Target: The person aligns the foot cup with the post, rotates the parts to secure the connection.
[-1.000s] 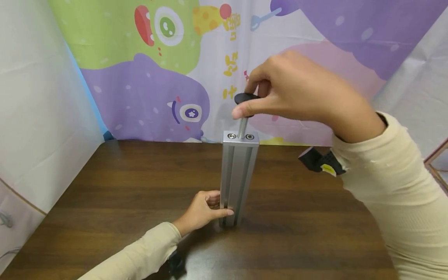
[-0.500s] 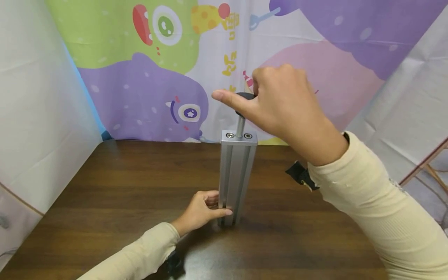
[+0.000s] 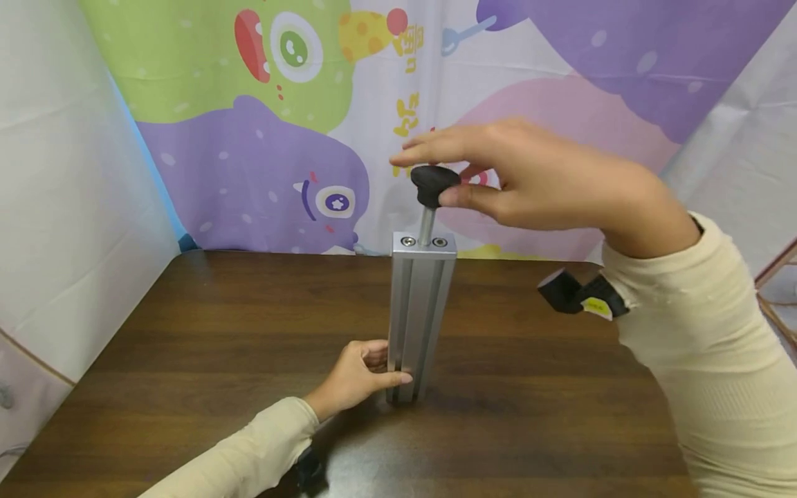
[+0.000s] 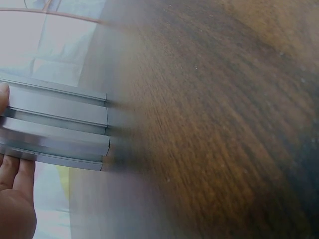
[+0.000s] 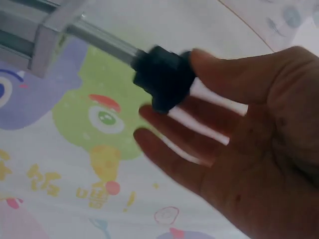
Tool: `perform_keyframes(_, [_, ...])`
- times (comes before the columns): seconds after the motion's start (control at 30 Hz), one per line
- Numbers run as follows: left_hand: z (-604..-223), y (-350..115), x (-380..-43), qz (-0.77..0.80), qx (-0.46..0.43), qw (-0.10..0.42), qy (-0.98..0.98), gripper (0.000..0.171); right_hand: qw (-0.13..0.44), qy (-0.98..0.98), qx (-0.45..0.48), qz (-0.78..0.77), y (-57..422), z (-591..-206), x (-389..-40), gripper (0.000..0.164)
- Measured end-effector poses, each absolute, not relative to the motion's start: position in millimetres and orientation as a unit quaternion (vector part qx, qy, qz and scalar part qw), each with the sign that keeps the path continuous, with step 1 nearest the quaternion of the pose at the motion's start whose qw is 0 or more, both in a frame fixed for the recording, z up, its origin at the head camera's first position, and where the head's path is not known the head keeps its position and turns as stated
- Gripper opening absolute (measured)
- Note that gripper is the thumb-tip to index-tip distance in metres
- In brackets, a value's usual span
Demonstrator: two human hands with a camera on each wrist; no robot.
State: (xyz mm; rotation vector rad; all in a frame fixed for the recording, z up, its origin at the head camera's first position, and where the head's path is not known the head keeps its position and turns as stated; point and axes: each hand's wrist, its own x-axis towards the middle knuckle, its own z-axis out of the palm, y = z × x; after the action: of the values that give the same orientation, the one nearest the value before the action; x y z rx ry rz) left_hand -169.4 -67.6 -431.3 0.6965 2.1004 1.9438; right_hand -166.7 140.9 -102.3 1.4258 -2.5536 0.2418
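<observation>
Your left hand [image 3: 351, 380] grips the upright metal profile [image 3: 420, 304] near its base on the table [image 3: 218, 332]; your right hand [image 3: 535, 173] spreads loosely at the black knob [image 3: 432, 183], thumb touching it. A sideways push that high could tip the profile, since you brace it only low.

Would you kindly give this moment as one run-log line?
left hand: grips metal profile low; right hand: thumb at black knob; profile: upright on table; knob: atop rod
</observation>
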Motion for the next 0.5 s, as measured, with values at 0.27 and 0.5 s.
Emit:
perform_keyframes(0.27, [-432, -67, -169, 0.659, 0.238, 0.097, 0.707, 0.043, 0.092, -0.825, 0.555, 0.062, 150, -104, -188, 0.061])
perform_keyframes(0.5, [-430, -67, -170, 0.657, 0.234, 0.100, 0.710, 0.044, 0.170, -0.893, 0.414, 0.051, 129, -107, -168, 0.035])
